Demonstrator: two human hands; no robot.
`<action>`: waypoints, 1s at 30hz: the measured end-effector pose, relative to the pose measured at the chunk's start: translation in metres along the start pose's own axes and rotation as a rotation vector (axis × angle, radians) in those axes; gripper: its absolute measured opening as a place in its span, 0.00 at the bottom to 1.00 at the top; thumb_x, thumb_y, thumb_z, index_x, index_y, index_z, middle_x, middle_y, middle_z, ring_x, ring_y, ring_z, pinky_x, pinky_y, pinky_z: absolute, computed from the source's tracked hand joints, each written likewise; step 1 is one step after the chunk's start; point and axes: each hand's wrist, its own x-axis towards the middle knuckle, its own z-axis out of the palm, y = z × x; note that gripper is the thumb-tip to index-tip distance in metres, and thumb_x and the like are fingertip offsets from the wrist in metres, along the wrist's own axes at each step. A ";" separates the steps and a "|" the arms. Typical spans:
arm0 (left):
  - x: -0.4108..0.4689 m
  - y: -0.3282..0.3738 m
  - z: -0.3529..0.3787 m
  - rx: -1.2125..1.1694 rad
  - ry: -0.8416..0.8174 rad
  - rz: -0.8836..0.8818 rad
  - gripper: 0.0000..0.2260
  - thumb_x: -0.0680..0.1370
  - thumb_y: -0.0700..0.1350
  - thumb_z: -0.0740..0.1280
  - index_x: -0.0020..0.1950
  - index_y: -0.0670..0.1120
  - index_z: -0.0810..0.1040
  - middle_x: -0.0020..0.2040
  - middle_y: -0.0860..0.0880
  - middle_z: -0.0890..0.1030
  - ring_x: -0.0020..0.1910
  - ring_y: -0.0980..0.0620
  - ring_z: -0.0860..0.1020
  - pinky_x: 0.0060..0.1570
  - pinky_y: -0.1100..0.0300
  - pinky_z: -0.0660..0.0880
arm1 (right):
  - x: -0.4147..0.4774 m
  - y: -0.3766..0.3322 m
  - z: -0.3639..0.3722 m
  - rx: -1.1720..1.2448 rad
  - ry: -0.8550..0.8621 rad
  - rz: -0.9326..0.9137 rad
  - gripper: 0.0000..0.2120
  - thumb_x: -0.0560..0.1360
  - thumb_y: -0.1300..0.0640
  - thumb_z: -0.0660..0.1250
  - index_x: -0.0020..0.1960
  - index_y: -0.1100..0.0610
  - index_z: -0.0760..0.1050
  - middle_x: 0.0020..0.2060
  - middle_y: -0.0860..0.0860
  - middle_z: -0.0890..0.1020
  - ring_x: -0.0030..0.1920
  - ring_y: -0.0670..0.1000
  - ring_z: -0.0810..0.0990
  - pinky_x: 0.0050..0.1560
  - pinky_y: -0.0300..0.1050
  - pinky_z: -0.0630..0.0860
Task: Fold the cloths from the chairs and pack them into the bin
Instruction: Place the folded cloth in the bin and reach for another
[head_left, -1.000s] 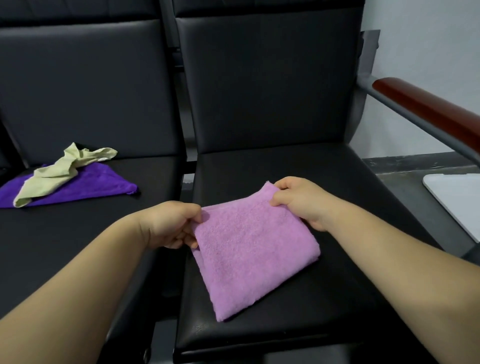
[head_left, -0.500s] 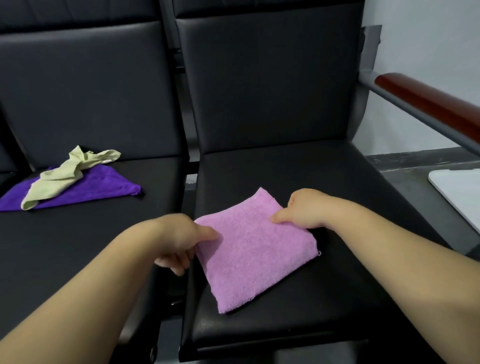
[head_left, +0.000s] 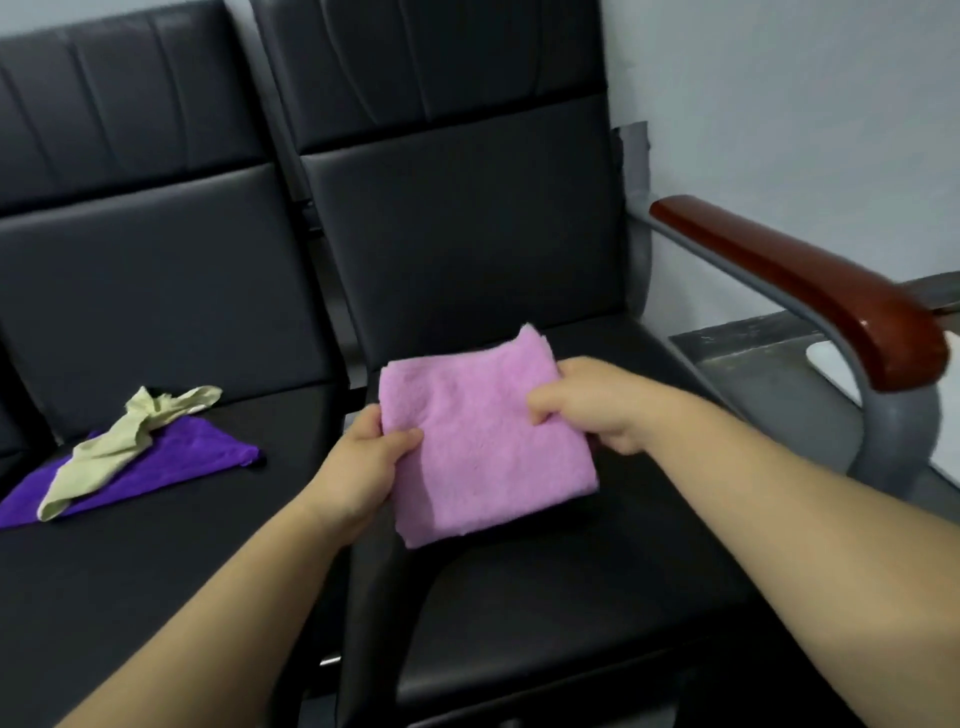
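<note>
Head camera: the pink cloth (head_left: 483, 447), folded into a thick, roughly square pad, is held between both hands over the back-left part of the right chair seat (head_left: 597, 597). Whether its near edge touches the seat or hangs just above it cannot be told. The left hand (head_left: 363, 467) grips the cloth's left edge, thumb pressed on top and fingers tucked underneath. The right hand (head_left: 597, 410) grips the right edge near the far corner, thumb on the upper face and fingers curled behind. Both bare forearms reach in from the bottom of the frame.

On the left chair seat (head_left: 156, 597), near its back edge, a purple cloth (head_left: 171, 462) lies spread flat, with one pointed corner aimed toward the right chair. A crumpled pale yellow-green cloth (head_left: 119, 441) lies across it, one end spilling past the purple cloth toward the backrest. Both chairs are black and padded, set side by side. A reddish-brown wooden armrest (head_left: 795, 291) on a grey metal frame borders the right chair's right edge. Beyond it a white, rounded object (head_left: 831, 364) shows partly, too hidden to identify.
</note>
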 end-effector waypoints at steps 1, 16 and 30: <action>0.001 0.012 0.013 0.006 -0.027 0.057 0.12 0.81 0.40 0.66 0.64 0.48 0.76 0.58 0.47 0.84 0.57 0.45 0.83 0.58 0.45 0.80 | -0.013 -0.003 -0.021 0.003 0.039 -0.055 0.10 0.72 0.63 0.68 0.53 0.58 0.81 0.52 0.58 0.85 0.53 0.58 0.84 0.56 0.55 0.81; -0.058 0.070 0.395 0.476 -0.875 0.354 0.06 0.78 0.42 0.72 0.51 0.45 0.75 0.43 0.48 0.81 0.40 0.50 0.80 0.37 0.53 0.77 | -0.225 0.283 -0.202 0.520 0.993 0.138 0.03 0.71 0.63 0.70 0.44 0.58 0.80 0.38 0.49 0.85 0.42 0.52 0.82 0.44 0.49 0.78; -0.037 -0.040 0.505 1.200 -1.036 0.516 0.15 0.73 0.47 0.73 0.53 0.49 0.70 0.49 0.46 0.83 0.51 0.45 0.81 0.51 0.55 0.76 | -0.244 0.434 -0.153 -0.040 0.503 0.909 0.35 0.76 0.42 0.65 0.78 0.58 0.68 0.66 0.55 0.80 0.62 0.55 0.80 0.55 0.43 0.75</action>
